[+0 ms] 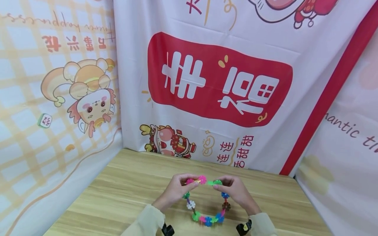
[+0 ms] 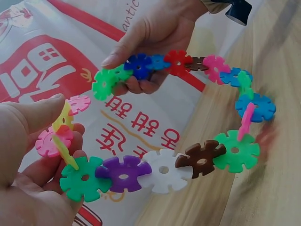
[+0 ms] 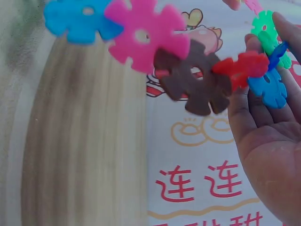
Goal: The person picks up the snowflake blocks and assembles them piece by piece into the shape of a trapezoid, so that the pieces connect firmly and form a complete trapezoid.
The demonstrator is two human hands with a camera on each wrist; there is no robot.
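Note:
A chain of notched plastic snowflake discs (image 2: 155, 181) in many colours loops between my two hands above the table. My left hand (image 1: 177, 188) pinches one end, thumb and fingers around a yellow disc (image 2: 63, 124) between pink ones; a pink disc (image 2: 79, 104) forms the tip. At the other end my right hand (image 1: 236, 190) grips green and dark blue discs, and a green disc (image 2: 99, 85) sticks out past the thumb. A gap separates these two end discs. In the right wrist view, a brown disc (image 3: 207, 96) and a red disc (image 3: 240, 70) trail from the right hand.
The wood-grain table (image 1: 118, 190) spreads under both hands. A white printed cloth (image 1: 133, 98) with a red panel hangs along its back edge, and more printed cloth (image 1: 23, 157) stands at the left. Black wrist cameras (image 1: 168, 229) sit at both sleeves.

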